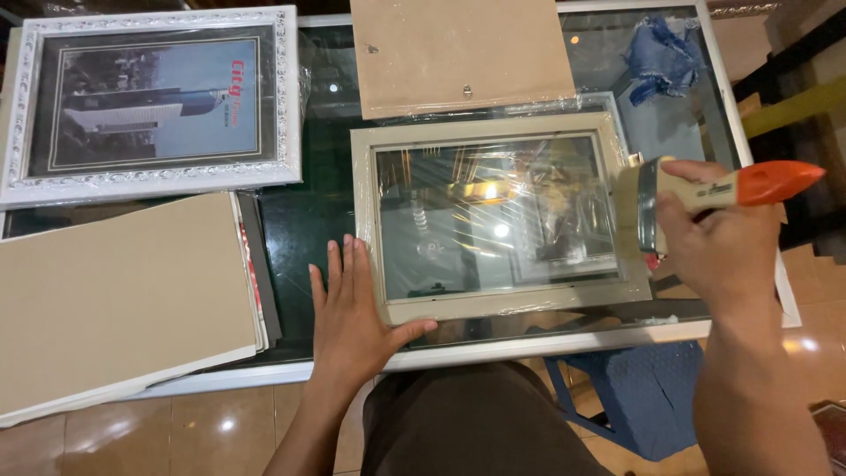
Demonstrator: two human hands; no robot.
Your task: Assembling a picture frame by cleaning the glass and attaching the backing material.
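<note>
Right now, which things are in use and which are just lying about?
In use: left hand flat by the cream frame; right hand gripping the paintbrush.

Lying about: white framed picture, backing board, tan boards, blue cloth.

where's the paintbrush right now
In the head view, the paintbrush is on the right, held in the right hand, its bristles at the right edge of the cream picture frame on the glass table.
</note>
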